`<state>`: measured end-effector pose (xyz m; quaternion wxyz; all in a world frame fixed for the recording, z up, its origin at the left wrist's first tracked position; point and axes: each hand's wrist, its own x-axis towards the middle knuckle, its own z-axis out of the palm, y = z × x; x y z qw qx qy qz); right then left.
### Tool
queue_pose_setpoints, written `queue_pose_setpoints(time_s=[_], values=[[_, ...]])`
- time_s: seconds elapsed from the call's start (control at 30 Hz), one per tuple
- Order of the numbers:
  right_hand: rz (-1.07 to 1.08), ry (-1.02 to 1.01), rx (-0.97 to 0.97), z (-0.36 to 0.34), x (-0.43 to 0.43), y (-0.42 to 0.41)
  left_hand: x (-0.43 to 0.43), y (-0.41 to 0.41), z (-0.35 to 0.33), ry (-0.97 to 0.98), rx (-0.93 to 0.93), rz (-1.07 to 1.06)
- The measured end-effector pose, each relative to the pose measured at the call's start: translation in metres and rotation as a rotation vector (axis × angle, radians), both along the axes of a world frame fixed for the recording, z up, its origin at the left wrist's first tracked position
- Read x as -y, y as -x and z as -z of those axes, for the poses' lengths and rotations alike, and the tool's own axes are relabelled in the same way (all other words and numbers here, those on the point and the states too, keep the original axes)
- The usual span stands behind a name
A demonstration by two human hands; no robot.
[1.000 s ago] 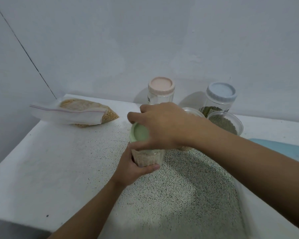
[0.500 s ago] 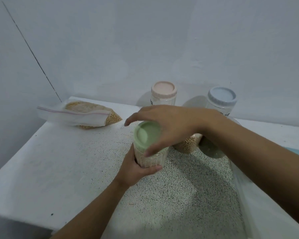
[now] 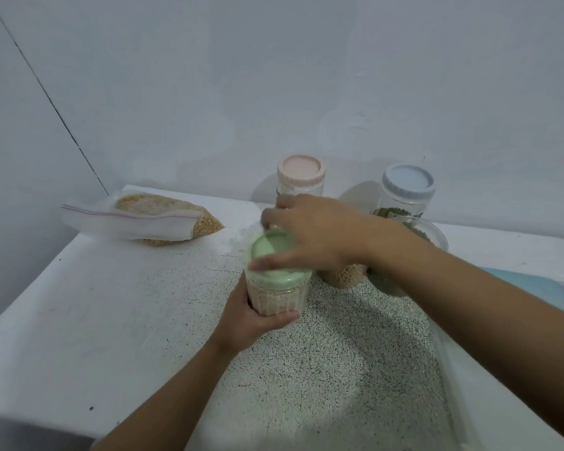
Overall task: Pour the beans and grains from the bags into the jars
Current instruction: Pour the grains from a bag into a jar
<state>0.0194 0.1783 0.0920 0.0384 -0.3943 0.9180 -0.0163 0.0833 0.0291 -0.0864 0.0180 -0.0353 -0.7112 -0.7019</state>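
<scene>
A clear jar (image 3: 275, 299) filled with pale grain stands near the middle of the speckled table (image 3: 111, 320). My left hand (image 3: 251, 320) grips its body from the front. My right hand (image 3: 310, 234) lies over its green lid (image 3: 267, 255), fingers curled round the rim. A zip bag of yellow grain (image 3: 150, 218) lies at the back left. Behind stand a pink-lidded jar (image 3: 301, 174) and a blue-lidded jar (image 3: 406, 190) holding green beans. Two open jars, one with tan beans (image 3: 345, 276), one with green beans (image 3: 427, 232), are partly hidden by my right arm.
A light blue object (image 3: 541, 288) lies at the right edge of the table. A clear plastic sheet or bag (image 3: 456, 385) lies under my right forearm. White walls close the back and left sides.
My right hand has turned on the green lid, its fingers shifting round the rim. My left hand keeps its hold on the jar. The camera has shifted slightly.
</scene>
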Motion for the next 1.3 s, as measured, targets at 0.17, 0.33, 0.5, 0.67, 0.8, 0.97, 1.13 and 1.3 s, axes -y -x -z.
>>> queue_pose_setpoints(time_s=[0.17,0.33,0.5,0.67,0.8,0.97,1.13,1.3], values=[[-0.214,0.030,0.258,-0.007,-0.001,0.000,0.001,0.000,0.003,0.001,-0.001,0.004],[0.108,-0.052,-0.076,0.010,0.008,-0.014,0.002,-0.001,0.003,0.024,0.010,-0.023],[0.051,-0.074,-0.038,0.006,0.007,-0.007,0.002,-0.001,0.001,0.038,-0.003,-0.020],[-0.117,-0.113,0.019,0.005,0.002,-0.007,0.002,0.001,0.002,0.046,-0.015,-0.006],[-0.047,-0.039,-0.181,0.027,0.006,-0.019,0.001,0.003,0.008,0.054,-0.036,-0.007],[0.068,-0.007,-0.268,0.034,0.011,-0.025,-0.004,0.001,0.011,0.047,-0.086,-0.023],[0.128,0.130,-0.281,0.042,0.007,-0.030,-0.004,0.001,0.008,0.108,-0.086,0.001],[0.134,0.423,0.166,0.052,-0.013,-0.024,0.019,-0.007,-0.017,0.401,-0.088,0.158]])
